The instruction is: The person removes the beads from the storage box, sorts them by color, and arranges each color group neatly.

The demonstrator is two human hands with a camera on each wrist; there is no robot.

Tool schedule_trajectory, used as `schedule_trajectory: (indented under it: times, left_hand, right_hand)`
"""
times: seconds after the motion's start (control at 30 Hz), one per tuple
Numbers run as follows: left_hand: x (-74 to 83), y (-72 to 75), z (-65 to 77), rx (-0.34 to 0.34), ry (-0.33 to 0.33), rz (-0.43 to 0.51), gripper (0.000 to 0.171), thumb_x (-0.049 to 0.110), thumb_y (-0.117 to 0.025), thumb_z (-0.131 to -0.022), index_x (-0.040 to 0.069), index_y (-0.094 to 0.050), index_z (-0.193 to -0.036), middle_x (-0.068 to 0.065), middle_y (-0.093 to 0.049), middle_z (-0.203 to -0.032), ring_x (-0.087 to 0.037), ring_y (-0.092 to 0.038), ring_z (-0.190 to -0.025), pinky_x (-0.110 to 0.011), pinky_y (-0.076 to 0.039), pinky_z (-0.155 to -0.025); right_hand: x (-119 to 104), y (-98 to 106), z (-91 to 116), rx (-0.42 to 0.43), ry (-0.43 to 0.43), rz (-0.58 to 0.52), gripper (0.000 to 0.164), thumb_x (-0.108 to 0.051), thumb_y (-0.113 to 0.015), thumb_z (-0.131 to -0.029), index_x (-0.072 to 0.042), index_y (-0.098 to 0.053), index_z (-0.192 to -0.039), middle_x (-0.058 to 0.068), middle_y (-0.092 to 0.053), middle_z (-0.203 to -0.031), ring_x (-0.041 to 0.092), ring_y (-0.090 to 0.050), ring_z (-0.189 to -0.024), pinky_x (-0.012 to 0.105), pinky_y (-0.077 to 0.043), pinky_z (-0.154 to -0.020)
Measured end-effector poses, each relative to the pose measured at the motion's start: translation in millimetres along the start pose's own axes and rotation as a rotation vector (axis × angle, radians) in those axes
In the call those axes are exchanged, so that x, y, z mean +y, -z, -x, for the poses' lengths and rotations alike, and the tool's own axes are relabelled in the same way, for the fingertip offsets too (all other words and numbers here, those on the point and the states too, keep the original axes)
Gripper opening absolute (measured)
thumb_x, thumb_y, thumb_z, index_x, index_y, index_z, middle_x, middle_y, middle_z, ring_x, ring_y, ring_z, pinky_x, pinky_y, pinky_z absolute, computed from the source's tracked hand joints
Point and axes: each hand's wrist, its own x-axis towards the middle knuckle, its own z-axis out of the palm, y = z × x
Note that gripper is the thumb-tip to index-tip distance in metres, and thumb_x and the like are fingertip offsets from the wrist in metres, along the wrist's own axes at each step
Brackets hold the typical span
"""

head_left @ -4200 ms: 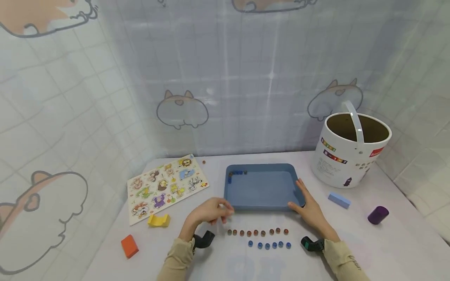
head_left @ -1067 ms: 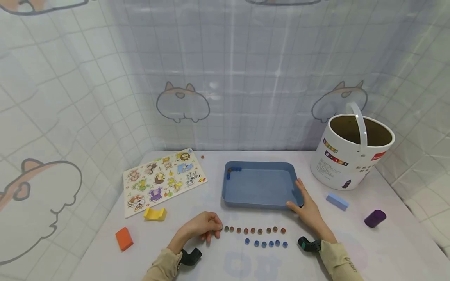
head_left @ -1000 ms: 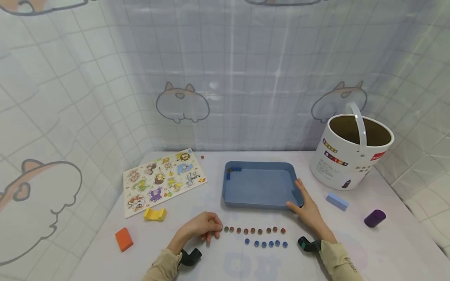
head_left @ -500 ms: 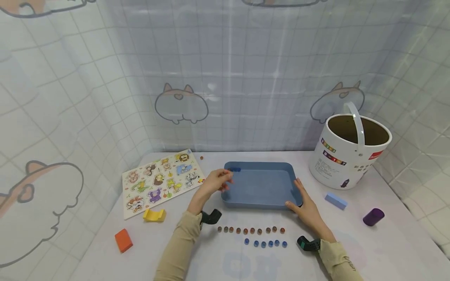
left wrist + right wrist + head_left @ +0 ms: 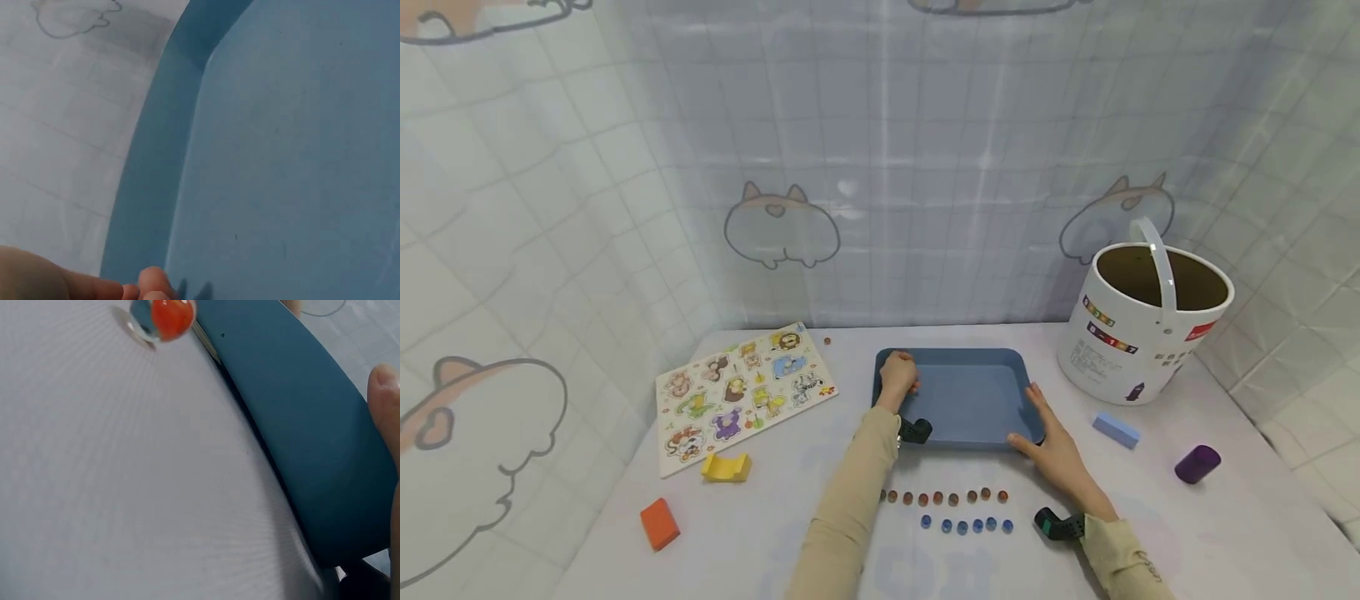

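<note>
My left hand (image 5: 898, 377) is inside the blue tray (image 5: 966, 392) at its far left corner, fingers bent down and covering that spot. Its fingertips (image 5: 153, 284) show at the bottom of the left wrist view, close to the tray wall; I cannot tell whether they pinch a marble. My right hand (image 5: 1060, 450) rests at the tray's near right corner with thumb and fingers spread straight along the sides. In front of the tray lie a row of reddish and brownish marbles (image 5: 937, 498) and a row of blue marbles (image 5: 962, 527). A red-and-clear marble (image 5: 169, 319) shows in the right wrist view.
An animal puzzle board (image 5: 741, 396), a yellow block (image 5: 726, 468) and an orange block (image 5: 659, 524) lie on the left. On the right stand a white bucket (image 5: 1120, 350), a light blue block (image 5: 1116, 430) and a purple cylinder (image 5: 1198, 464). One marble (image 5: 827, 341) lies behind the board.
My left hand has gone from the left end of the reddish row, where one more marble appeared, up to the tray's far left corner. My right hand stays at the tray.
</note>
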Motion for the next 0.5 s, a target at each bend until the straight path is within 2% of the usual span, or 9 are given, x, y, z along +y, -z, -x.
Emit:
schedule_trajectory:
  times: [0.17,0.33,0.4,0.5]
  left_hand:
    - [-10.5,-2.5,1.5,0.016,0.018,0.001,0.032,-0.003,-0.048,-0.093,-0.004,-0.056,-0.123,-0.022,-0.069,-0.079,-0.011,-0.051,-0.042,-0.023,-0.045,-0.044]
    - [-13.7,-1.6,0.7,0.022,-0.020,-0.085,0.026,0.002,-0.047,-0.095,-0.005,-0.064,-0.113,-0.022,-0.071,-0.077,-0.013,-0.059,-0.043,-0.025,-0.052,-0.046]
    - [-11.2,-1.2,-2.8,0.024,-0.037,-0.121,0.023,0.002,-0.047,-0.094,-0.007,-0.067,-0.099,-0.021,-0.069,-0.069,-0.014,-0.061,-0.042,-0.025,-0.052,-0.046]
    - [-5.8,-0.4,-10.1,0.003,-0.016,-0.139,0.024,0.001,-0.049,-0.092,-0.005,-0.067,-0.079,-0.015,-0.064,-0.055,-0.012,-0.058,-0.039,-0.023,-0.050,-0.044]
  right_hand:
    - [2,0,3,-0.003,-0.009,0.001,0.087,-0.031,-0.070,-0.089,-0.012,-0.017,-0.156,0.013,-0.009,-0.164,0.049,-0.018,-0.144,0.069,-0.020,-0.109]
    - [5,-3,6,-0.005,-0.009,-0.005,0.088,-0.030,-0.070,-0.089,-0.012,-0.017,-0.156,0.013,-0.009,-0.164,0.049,-0.017,-0.145,0.069,-0.020,-0.109]
    - [5,-3,4,0.005,0.003,-0.006,0.087,-0.030,-0.070,-0.089,-0.012,-0.017,-0.156,0.012,-0.009,-0.164,0.049,-0.018,-0.144,0.069,-0.020,-0.108]
    - [4,-1,-1,0.008,0.007,-0.005,0.087,-0.031,-0.070,-0.089,-0.012,-0.017,-0.156,0.011,-0.008,-0.164,0.049,-0.018,-0.144,0.069,-0.020,-0.108]
